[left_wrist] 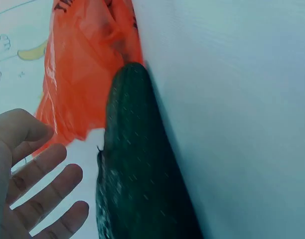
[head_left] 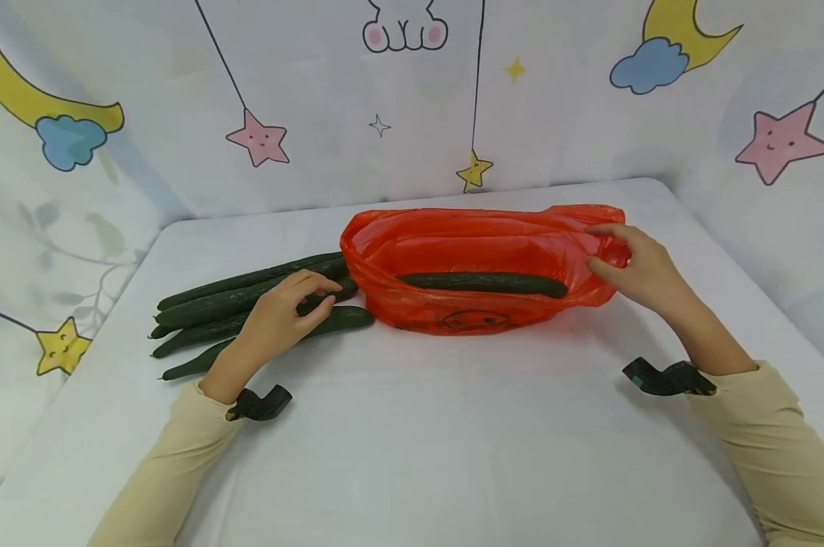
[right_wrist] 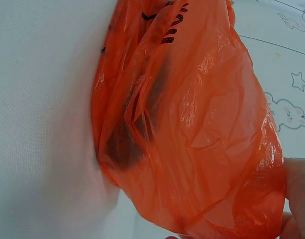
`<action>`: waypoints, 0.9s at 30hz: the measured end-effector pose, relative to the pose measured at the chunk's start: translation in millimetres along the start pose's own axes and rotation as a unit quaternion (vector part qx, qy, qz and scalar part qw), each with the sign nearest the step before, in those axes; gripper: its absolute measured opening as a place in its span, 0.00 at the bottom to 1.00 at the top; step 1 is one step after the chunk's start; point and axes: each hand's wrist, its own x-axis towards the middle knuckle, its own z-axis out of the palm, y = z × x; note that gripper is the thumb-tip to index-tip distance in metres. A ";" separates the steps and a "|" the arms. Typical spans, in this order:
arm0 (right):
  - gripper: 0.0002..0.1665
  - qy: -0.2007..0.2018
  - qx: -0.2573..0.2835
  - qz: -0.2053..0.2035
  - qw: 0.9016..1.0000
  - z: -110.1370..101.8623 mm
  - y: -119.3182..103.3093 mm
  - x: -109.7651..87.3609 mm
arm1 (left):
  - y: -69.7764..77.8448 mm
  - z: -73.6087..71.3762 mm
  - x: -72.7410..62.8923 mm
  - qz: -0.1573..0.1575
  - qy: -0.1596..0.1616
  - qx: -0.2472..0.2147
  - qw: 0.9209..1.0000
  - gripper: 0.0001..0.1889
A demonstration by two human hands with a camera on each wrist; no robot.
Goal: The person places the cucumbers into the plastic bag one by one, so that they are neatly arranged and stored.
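A red plastic bag (head_left: 467, 251) lies with its mouth spread wide at the back of the table, and one long cucumber (head_left: 487, 283) shows inside it. My right hand (head_left: 648, 267) holds the bag's right end between thumb and fingers; in the right wrist view the bag (right_wrist: 207, 124) hides most of that hand. Over the right part of a cucumber pile (head_left: 207, 306) hovers my left hand (head_left: 282, 315), fingers loosely bent around nothing. The left wrist view shows this hand (left_wrist: 38, 184) beside a dark green cucumber (left_wrist: 140, 159), with a gap between them.
Several cucumbers lie side by side left of the bag, their right ends close to it. A white cloth (head_left: 453, 441) covers the table. Behind stands a backdrop (head_left: 330, 91) printed with stars, moons and clouds. Each wrist wears a black camera (head_left: 668, 377).
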 end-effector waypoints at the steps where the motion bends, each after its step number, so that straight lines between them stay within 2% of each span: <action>1: 0.29 -0.001 -0.001 0.002 1.000 -0.8 -1.1 0.2 | -1.3 -1.1 -2.0 -0.008 -0.004 -0.002 1.000 0.09; 9: 0.29 -0.002 0.003 0.007 1.000 -2.4 -4.0 0.6 | -14.4 -6.9 -13.8 -0.063 -0.049 -0.018 0.997 0.12; 19: 0.30 -0.005 0.006 0.007 1.000 1.1 -0.5 -2.0 | -21.2 -7.7 -18.3 -0.112 -0.128 -0.035 0.985 0.24; 27: 0.29 -0.001 0.001 -0.001 1.000 1.8 -0.8 -3.3 | -26.5 -9.4 -22.0 -0.121 -0.164 -0.028 0.979 0.28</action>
